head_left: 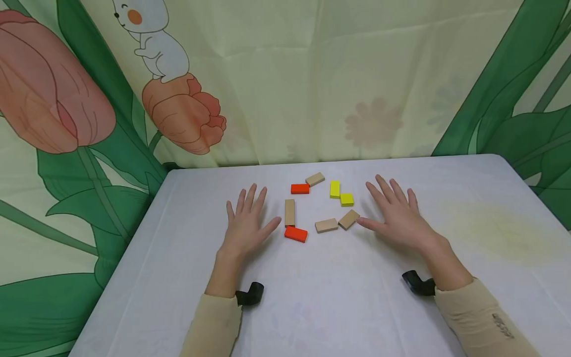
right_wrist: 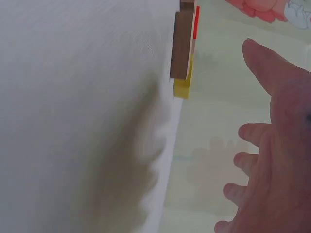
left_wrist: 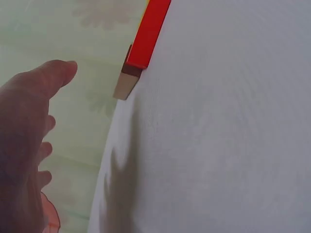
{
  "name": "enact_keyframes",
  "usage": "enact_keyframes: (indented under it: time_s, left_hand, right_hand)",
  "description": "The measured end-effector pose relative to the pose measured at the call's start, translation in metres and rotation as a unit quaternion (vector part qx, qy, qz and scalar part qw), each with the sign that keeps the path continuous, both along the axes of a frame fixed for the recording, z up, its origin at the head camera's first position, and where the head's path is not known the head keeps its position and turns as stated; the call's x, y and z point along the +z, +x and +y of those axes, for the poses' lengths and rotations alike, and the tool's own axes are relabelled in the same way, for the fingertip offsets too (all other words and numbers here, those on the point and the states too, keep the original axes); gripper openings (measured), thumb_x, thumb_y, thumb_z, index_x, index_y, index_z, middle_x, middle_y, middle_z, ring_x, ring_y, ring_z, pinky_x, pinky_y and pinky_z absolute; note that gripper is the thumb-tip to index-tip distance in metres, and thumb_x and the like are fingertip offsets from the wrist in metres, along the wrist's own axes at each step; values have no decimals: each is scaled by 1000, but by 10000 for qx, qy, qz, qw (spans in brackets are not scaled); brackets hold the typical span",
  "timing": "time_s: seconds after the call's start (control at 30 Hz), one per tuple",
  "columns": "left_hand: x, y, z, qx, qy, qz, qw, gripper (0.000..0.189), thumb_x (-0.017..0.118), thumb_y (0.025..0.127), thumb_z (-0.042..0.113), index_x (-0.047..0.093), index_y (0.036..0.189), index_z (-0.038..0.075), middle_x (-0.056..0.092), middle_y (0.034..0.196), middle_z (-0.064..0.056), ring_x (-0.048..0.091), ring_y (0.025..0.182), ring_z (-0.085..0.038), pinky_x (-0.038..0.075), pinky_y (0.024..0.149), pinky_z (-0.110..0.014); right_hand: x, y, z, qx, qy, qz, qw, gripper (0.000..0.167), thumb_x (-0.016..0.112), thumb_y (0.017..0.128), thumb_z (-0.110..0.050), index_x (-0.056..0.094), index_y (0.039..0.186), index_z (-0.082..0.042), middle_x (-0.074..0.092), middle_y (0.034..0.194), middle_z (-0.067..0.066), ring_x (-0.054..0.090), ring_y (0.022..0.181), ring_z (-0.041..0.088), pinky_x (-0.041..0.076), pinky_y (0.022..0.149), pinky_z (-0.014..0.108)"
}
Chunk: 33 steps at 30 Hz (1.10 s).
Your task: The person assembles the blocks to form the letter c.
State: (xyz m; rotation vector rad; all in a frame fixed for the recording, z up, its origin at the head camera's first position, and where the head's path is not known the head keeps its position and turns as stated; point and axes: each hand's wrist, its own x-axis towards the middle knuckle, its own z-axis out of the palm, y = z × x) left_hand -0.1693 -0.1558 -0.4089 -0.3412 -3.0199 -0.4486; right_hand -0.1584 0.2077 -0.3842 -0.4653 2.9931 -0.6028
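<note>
My left hand (head_left: pixel 244 227) hovers over the table with its fingers spread, just left of the blocks. Its thumb points toward a front red block (head_left: pixel 296 234) and an upright-lying wooden block (head_left: pixel 290 212). On the other side my right hand (head_left: pixel 398 218) is spread too, its thumb tip close to a slanted wooden block (head_left: pixel 349 219). Beside that lies another wooden block (head_left: pixel 326 225). Two yellow blocks, one long (head_left: pixel 335 189) and one shorter-looking (head_left: pixel 346 200), sit corner to corner. Farther back, a red block (head_left: pixel 300 189) meets a tilted wooden block (head_left: pixel 315 179). Both hands hold nothing.
A white cloth covers the table (head_left: pixel 330 307), whose far edge runs along a patterned curtain (head_left: pixel 285 89) with tulips and a cartoon animal. A black wrist mount (head_left: pixel 251 294) sticks out from the left sleeve, another black mount (head_left: pixel 418 283) from the right.
</note>
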Motion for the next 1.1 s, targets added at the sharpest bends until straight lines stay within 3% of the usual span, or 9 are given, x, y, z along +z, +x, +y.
enact_keyframes:
  time_s: [0.3, 0.5, 0.83, 1.1]
  left_hand:
    - [0, -10, 12, -197, 378, 148, 9990, 82, 55, 96, 55, 24, 162, 18, 14, 167, -10, 8, 152, -35, 3, 115, -69]
    - [-2, -14, 16, -429, 715, 110, 9965, 80, 56, 96, 52, 26, 161, 17, 17, 167, -10, 11, 152, -33, 2, 117, -65]
    - [-9, -25, 18, -1018, 1162, 136, 9879, 73, 58, 98, 44, 33, 159, 13, 27, 163, -9, 21, 150, -25, 10, 119, -59]
    - [-17, -36, 23, -1119, 1578, -29, 9811, 71, 61, 97, 42, 36, 158, 16, 30, 162, -4, 24, 149, -24, 13, 120, -53]
  right_hand:
    - [1, -8, -19, 186, -148, 95, 9997, 93, 61, 94, -56, 20, 161, -6, 5, 167, 20, 2, 149, 48, -1, 111, 73]
    - [1, -12, -33, 333, -270, 124, 9990, 92, 67, 93, -51, 23, 160, -7, 11, 165, 21, 8, 148, 48, 3, 113, 72]
    - [-4, -17, -57, 701, -854, 273, 9935, 85, 76, 89, -37, 34, 156, -5, 27, 160, 19, 26, 144, 43, 16, 116, 60]
    - [-3, -18, -78, 1045, -1250, 221, 9864, 79, 78, 88, -35, 42, 152, -7, 40, 154, 17, 36, 139, 40, 27, 114, 58]
